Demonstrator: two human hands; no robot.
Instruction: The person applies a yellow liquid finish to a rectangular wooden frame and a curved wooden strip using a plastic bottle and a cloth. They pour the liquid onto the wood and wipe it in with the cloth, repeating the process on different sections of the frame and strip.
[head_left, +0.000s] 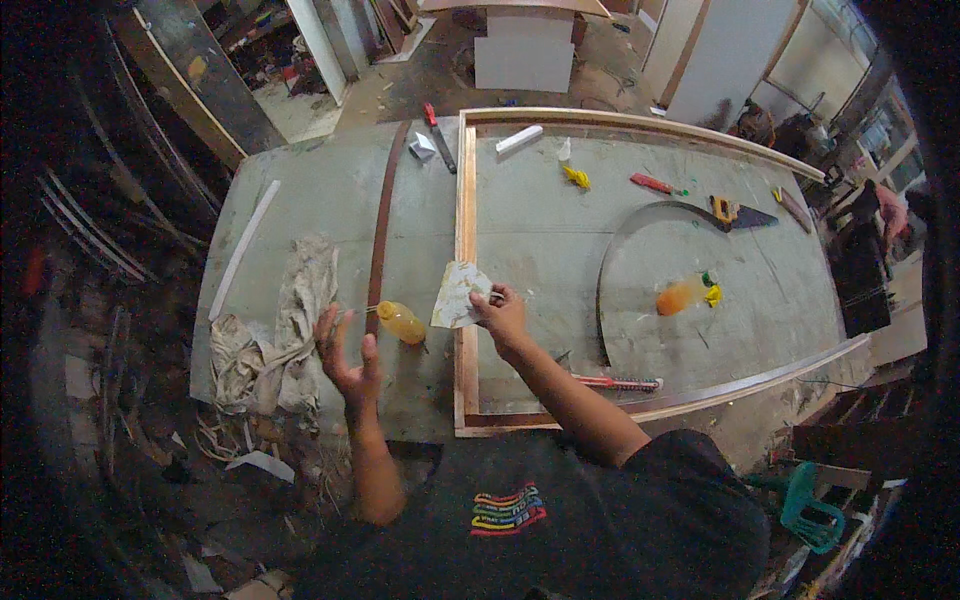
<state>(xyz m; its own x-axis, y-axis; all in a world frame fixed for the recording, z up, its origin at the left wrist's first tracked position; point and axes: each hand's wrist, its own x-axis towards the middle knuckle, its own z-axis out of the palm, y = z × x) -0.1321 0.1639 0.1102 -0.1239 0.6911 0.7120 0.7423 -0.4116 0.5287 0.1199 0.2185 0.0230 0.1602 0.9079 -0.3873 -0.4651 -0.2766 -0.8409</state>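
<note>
My right hand (503,316) pinches a pale, stained piece of sheet (458,297), paper or card by its look. The piece hangs over the left rail of a wooden frame (466,370) lying on the grey-green worktable (545,270). To its left, my left hand (347,362) is raised with fingers apart and nothing gripped. Close by that hand is a bottle of yellow liquid (402,323), tilted, with a thin line running from its top toward my fingers. A crumpled cloth (305,300) lies left of the hand.
A brown strip (387,220) and a white strip (245,248) lie on the left. Inside the frame are a handsaw (740,214), a curved dark strip (606,270), an orange bottle (680,297) and a red-handled tool (655,184). A green chair (810,508) stands at lower right.
</note>
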